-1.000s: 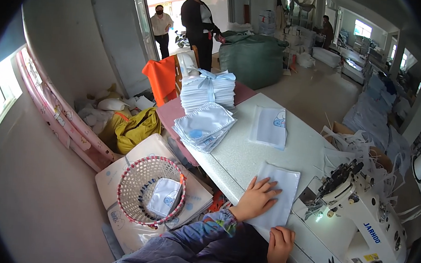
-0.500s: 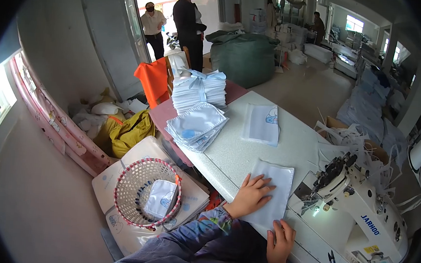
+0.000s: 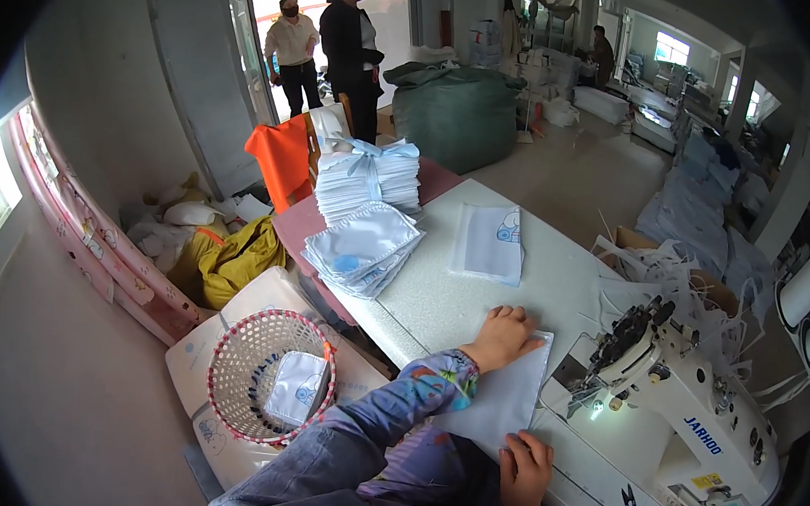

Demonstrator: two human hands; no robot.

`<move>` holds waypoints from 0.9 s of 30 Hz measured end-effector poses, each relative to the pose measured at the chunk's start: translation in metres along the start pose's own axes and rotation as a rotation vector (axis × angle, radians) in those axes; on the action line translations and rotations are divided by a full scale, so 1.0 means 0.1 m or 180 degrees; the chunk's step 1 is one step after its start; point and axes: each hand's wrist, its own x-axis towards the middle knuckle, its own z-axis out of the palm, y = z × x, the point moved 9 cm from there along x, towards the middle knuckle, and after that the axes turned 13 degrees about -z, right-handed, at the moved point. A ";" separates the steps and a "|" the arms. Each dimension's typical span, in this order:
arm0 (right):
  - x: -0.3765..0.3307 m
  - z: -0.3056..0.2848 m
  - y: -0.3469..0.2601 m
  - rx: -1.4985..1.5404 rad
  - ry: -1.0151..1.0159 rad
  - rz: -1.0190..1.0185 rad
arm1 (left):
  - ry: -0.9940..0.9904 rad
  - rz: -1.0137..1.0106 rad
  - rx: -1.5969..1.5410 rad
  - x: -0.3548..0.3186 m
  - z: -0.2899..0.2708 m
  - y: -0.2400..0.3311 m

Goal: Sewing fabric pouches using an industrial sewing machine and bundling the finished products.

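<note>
the left hand (image 3: 503, 337) lies flat with fingers spread on the far end of a white fabric piece (image 3: 506, 399) on the table (image 3: 439, 303), while the right hand (image 3: 526, 472) seems to pinch its near edge, the sewing machine (image 3: 668, 416) just to their right.

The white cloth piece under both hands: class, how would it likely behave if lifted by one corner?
The white cloth piece lies thin and flat on the table, so probably floppy and light. It would likely droop, not hold shape.
</note>
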 end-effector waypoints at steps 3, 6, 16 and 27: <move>0.08 -0.05 0.10 0.0279 -0.0084 0.0013 | 0.0226 -0.0011 -0.0052 -0.03 0.04 0.00; 0.18 -0.04 0.13 0.0492 -0.0404 0.0099 | 0.0574 0.0059 -0.0313 -0.08 -0.02 -0.03; 0.44 -0.35 0.43 0.0440 0.0368 0.0331 | -0.0112 0.0557 -0.0960 -0.21 -0.18 0.21; 0.40 -0.11 0.73 0.1336 0.0302 0.0899 | -0.0361 0.0546 -0.1155 -0.20 -0.21 0.48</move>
